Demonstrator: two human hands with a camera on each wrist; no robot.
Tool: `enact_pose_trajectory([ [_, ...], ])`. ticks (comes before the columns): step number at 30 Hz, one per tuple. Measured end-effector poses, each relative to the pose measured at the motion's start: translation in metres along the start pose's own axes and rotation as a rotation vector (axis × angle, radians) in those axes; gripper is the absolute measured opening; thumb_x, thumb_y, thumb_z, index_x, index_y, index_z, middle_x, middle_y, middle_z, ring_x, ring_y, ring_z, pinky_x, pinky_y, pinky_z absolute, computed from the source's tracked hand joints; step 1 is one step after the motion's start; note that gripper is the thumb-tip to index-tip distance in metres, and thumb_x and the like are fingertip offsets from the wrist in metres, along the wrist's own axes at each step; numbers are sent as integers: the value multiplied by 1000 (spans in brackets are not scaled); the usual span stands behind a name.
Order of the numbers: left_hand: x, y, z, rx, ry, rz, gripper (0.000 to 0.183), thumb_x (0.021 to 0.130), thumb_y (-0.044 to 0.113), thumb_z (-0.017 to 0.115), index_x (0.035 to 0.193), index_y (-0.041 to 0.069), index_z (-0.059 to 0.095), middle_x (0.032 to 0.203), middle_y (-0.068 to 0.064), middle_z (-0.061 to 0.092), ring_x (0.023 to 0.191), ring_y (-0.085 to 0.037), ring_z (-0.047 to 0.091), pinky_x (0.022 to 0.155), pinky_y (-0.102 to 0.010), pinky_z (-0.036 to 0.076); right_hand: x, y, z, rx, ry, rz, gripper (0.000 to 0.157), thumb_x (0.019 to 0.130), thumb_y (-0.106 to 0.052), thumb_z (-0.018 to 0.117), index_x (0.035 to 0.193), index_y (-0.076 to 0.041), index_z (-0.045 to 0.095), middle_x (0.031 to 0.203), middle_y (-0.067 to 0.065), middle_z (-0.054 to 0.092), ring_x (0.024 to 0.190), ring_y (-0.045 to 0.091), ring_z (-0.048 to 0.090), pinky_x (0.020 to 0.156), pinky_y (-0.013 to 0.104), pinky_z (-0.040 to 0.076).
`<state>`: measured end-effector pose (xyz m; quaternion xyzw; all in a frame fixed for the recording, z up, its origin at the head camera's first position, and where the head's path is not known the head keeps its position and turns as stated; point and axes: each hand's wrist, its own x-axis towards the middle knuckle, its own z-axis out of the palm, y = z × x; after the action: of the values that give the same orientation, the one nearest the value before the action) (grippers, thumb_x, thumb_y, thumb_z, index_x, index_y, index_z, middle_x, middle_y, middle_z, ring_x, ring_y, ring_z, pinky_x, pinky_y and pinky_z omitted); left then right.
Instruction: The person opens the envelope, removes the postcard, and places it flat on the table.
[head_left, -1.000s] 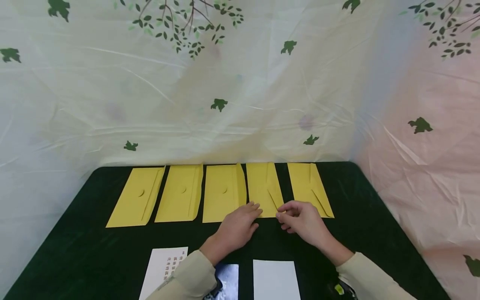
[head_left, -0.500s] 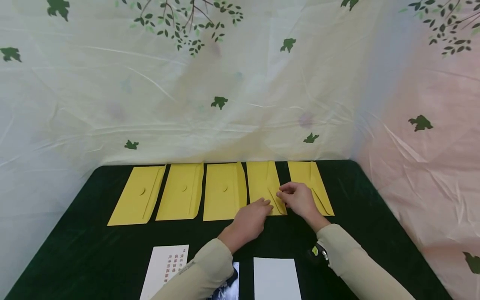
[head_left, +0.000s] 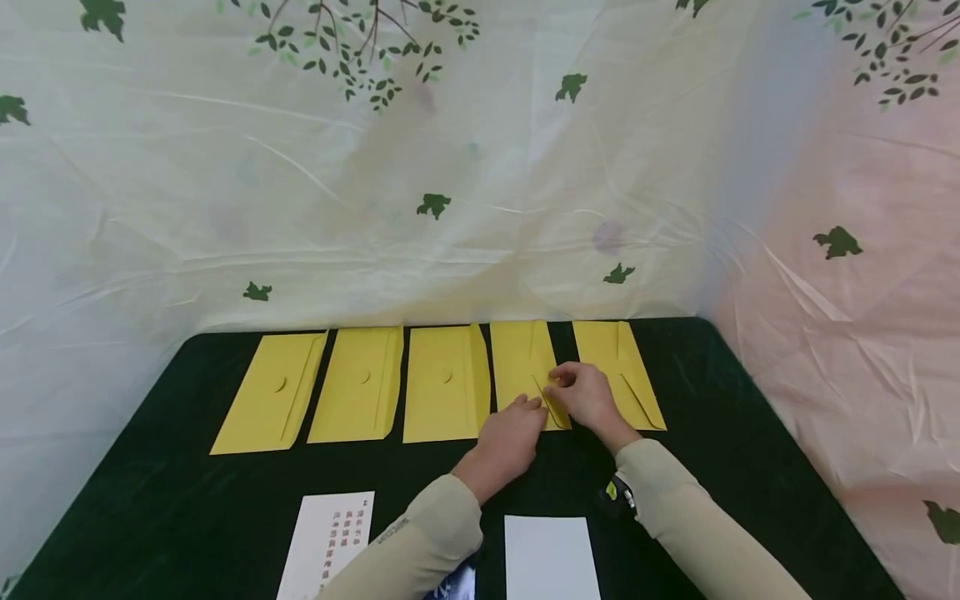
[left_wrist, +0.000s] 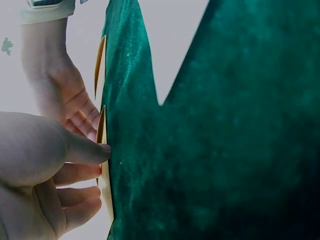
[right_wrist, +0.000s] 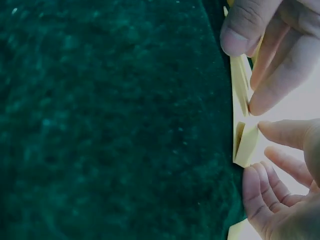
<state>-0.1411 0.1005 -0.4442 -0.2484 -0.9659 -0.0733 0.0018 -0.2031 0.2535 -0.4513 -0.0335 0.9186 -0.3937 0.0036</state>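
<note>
A yellow envelope (head_left: 513, 354), second from the right in a row of several, lies under both hands. My left hand (head_left: 506, 442) rests at its near end with fingers extended over the paper. In the left wrist view its thumb (left_wrist: 97, 151) lies along the envelope's near edge. My right hand (head_left: 588, 396) is at the envelope's right side, bent fingers close over its side flap (head_left: 556, 410). The right wrist view shows right fingertips (right_wrist: 263, 126) right at the folded flap (right_wrist: 248, 144), which stands slightly raised, with a gap between the fingers.
To the right lies another yellow envelope (head_left: 603, 342), and to the left a third (head_left: 442, 417). Nearer me are a card with printed characters (head_left: 322, 542), a plain white card (head_left: 551, 554) and a dark picture card (head_left: 459, 582) partly under the left sleeve. A patterned curtain (head_left: 337, 217) hangs behind.
My left hand has slid rightward along the envelope's near end. My right hand has moved away from me, up along its right side, and the near part of the flap now shows.
</note>
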Motion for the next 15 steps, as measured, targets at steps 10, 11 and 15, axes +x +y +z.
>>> enact_pose_trajectory([
  [10, 1, -1, 3, 24, 2, -37, 31, 94, 20, 73, 124, 13, 69, 138, -3, 62, 126, -26, 59, 81, -43, 60, 3, -1, 6, -25, 2, -11, 30, 85, -16, 82, 110, -1, 72, 97, 11, 65, 86, 26, 57, 75, 38, 53],
  [11, 1, -1, 3, 26, 4, -39, 31, 95, 20, 72, 124, 13, 69, 138, -3, 62, 126, -26, 58, 81, -44, 60, 3, -1, 6, -25, 3, -14, 30, 85, -16, 82, 109, -1, 73, 97, 11, 65, 87, 26, 57, 75, 39, 53],
  [15, 2, -1, 7, 35, 25, -41, 28, 95, 21, 71, 122, 14, 70, 137, -2, 63, 122, -24, 60, 80, -41, 60, 2, -2, 5, -34, 2, -4, 31, 85, -16, 82, 110, -1, 72, 99, 12, 65, 88, 27, 57, 77, 40, 54],
])
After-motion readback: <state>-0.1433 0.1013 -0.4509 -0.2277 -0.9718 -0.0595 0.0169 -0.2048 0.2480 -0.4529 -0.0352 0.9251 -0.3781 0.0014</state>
